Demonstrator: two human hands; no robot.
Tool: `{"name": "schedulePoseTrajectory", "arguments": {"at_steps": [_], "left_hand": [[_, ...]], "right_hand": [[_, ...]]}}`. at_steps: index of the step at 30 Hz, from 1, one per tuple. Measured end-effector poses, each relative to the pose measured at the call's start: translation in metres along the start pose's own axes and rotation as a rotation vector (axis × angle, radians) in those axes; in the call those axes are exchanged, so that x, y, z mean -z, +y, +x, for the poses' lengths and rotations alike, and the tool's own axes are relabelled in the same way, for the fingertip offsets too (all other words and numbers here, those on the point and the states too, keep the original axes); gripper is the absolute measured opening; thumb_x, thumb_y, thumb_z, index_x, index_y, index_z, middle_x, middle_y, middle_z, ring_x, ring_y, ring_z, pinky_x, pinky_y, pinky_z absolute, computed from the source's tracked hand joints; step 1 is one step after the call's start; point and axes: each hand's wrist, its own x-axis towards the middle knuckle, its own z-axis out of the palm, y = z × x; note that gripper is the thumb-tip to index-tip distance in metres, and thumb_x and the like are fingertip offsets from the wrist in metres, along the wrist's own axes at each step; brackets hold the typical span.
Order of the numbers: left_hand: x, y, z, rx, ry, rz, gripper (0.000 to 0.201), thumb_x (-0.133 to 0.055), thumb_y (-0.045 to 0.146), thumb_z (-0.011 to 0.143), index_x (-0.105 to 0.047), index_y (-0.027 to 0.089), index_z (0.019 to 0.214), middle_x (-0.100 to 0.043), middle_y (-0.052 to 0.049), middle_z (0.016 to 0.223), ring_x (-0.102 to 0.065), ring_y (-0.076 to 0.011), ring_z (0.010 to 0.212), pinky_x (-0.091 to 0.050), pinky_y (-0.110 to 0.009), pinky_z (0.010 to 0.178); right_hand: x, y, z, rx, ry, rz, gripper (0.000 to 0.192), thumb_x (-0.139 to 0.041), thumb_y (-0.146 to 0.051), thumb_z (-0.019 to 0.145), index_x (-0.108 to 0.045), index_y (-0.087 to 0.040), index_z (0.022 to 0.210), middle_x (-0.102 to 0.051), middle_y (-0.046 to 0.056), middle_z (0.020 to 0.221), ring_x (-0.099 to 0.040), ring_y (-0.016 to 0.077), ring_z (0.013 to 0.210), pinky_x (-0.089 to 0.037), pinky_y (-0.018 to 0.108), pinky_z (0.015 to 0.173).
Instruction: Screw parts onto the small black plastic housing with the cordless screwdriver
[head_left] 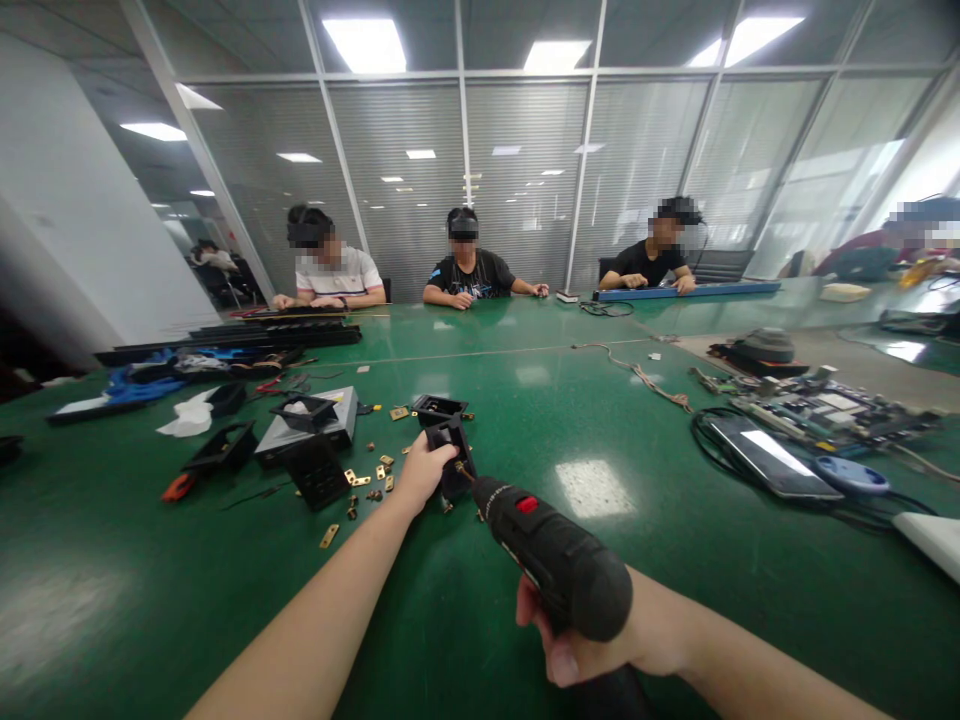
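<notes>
Your left hand point(421, 470) grips black plastic housing point(452, 455) on green desk point(600, 420), centre. Right hand point(592, 640) closed round cordless screwdriver point(555, 555), bit at housing's side; bit tip hard to see. Housing contents hidden by fingers. Brass hinges point(367, 480) loose just left. Open black tray point(306, 410): contents unclear.

- An office room turned assembly workshop — glass partition walls point(525, 180) with blinds and ceiling light panels point(367, 42) overhead.
- One long green table point(570, 370) shared by several seated people point(472, 265).
- Workshop signs on it — small brass parts point(367, 478), black plastic housings point(315, 470), circuit boards point(825, 405), cables point(645, 375), a power screwdriver point(555, 560).
</notes>
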Motion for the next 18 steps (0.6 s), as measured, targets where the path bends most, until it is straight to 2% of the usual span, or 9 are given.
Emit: {"name": "schedulePoseTrajectory", "arguments": {"at_steps": [12, 18], "left_hand": [[-0.002, -0.001, 0.000, -0.021, 0.017, -0.008, 0.042, -0.081, 0.036, 0.061, -0.073, 0.020, 0.099, -0.079, -0.007, 0.089, -0.075, -0.0292, 0.083, -0.064, -0.048, 0.087], [-0.002, 0.002, -0.001, -0.022, 0.015, 0.013, 0.043, -0.080, 0.037, 0.061, -0.072, 0.020, 0.100, -0.079, -0.006, 0.090, -0.075, -0.0301, 0.086, -0.064, -0.050, 0.091]], "right_hand": [[0.001, 0.008, 0.000, 0.039, 0.012, -0.009, 0.067, -0.116, -0.054, 0.053, -0.084, -0.015, 0.097, -0.074, 0.002, 0.082, -0.067, 0.0157, 0.071, -0.054, 0.024, 0.061], [-0.001, 0.011, -0.001, 0.042, 0.012, 0.018, 0.068, -0.115, -0.057, 0.056, -0.083, -0.014, 0.098, -0.074, 0.002, 0.082, -0.069, 0.0172, 0.073, -0.059, 0.027, 0.066]]}}
